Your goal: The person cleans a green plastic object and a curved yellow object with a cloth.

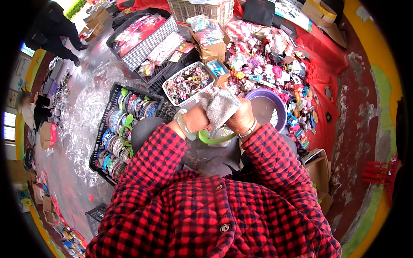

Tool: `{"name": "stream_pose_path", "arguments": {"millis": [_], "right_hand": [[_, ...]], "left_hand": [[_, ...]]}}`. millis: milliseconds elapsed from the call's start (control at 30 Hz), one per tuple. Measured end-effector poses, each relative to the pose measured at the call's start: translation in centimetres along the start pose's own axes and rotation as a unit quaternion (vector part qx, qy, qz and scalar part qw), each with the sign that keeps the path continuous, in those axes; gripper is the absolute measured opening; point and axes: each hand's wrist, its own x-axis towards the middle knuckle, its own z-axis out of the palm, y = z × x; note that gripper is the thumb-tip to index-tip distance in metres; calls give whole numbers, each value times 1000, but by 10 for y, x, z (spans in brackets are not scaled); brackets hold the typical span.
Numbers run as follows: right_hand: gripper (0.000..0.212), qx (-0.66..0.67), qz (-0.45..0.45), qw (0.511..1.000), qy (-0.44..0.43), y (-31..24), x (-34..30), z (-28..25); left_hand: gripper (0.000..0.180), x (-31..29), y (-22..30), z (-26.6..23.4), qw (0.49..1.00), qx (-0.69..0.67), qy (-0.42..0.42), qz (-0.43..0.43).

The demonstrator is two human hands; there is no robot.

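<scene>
A damp-looking grey cloth (220,106) is bunched between my two hands at the middle of the view. Below it curves a bright green hair band (215,139), its ends running up toward both hands. My left hand (195,119) is closed at the band's left side, touching the cloth; a pale bangle circles that wrist. On the other side, my right hand (241,117) grips the cloth with bent fingers. The upper part of the band is hidden by cloth and fingers. Just right of my right hand stands a purple basin (282,112) of greyish water.
A black crate (95,146) with rows of hair bands stands left of my knee. Ahead is a white basket (172,98) of hair ties. Hair accessories (275,60) heap on red cloth at the right. An open carton (320,172) sits near my right elbow; a person (56,26) stands far left.
</scene>
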Motion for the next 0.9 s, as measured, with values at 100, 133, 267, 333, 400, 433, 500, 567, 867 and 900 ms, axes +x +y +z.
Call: {"name": "stream_pose_path", "arguments": {"millis": [100,133,267,333,400,433,500,567,867,900], "right_hand": [[16,-135,-41,989,-48,-3,5,-15],[15,-154,-42,987,-34,-1,6,-15],[17,-120,33,991,-47,0,5,-11],[17,6,100,995,2,15,0,1],[14,154,126,979,39,20,2,14],[15,150,108,982,45,34,2,17],[17,144,71,985,58,101,-6,33],[19,214,138,965,69,139,-12,24],[27,209,57,966,-143,-3,20,-19],[26,414,199,876,-147,-9,10,-4]], "left_hand": [[29,8,12,-6,971,-137,-95,-174],[24,7,15,-5,970,-146,-81,-179],[14,0,9,2,893,-344,-93,-274],[13,1,5,2,909,-305,-136,-249],[19,9,16,-8,898,-278,-169,-295],[20,8,17,-9,889,-295,-164,-310],[22,6,18,-12,869,-327,-153,-340],[21,7,17,-16,848,-355,-173,-354],[23,0,7,-20,921,-277,-119,-246],[24,-20,-11,1,989,-134,-18,-65]]}}
